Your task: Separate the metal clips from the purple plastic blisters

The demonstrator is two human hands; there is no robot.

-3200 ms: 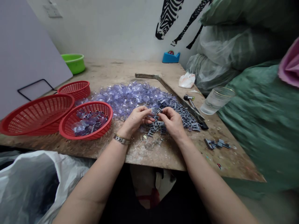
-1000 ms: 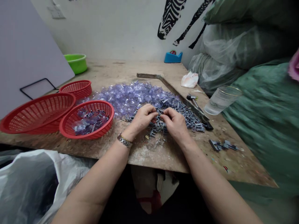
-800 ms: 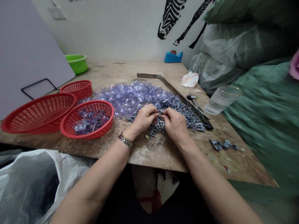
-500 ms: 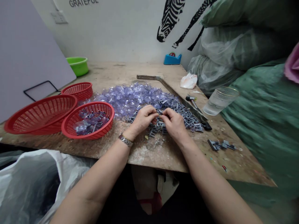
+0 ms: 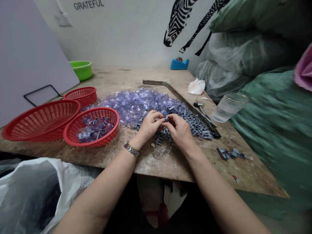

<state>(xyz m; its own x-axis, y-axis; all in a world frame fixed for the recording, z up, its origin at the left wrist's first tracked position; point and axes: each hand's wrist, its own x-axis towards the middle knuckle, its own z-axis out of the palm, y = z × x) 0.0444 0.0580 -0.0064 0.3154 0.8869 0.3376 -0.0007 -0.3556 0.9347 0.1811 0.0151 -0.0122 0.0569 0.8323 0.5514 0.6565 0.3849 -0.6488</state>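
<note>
Grey piece (image 5: 166, 118) is between the fingertips of my left hand (image 5: 152, 125) and right hand (image 5: 179, 130), both pinching it, I think for steadiness; fingers cover much of it, so where it points and its long axis I cannot tell. Below my grip lie loose grey pieces (image 5: 195, 122), beyond it purple pieces (image 5: 136, 104), leftward a red basket (image 5: 97, 143), probably for easy reach.

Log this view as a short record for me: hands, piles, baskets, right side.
Left hand: fingertips at small grey part, exact grip unclear
Right hand: fingertips at same part
Piles: clear purplish pieces, grey parts
Baskets: three red; front basket holds clear and grey pieces
Right side: metal bar, glass
</note>
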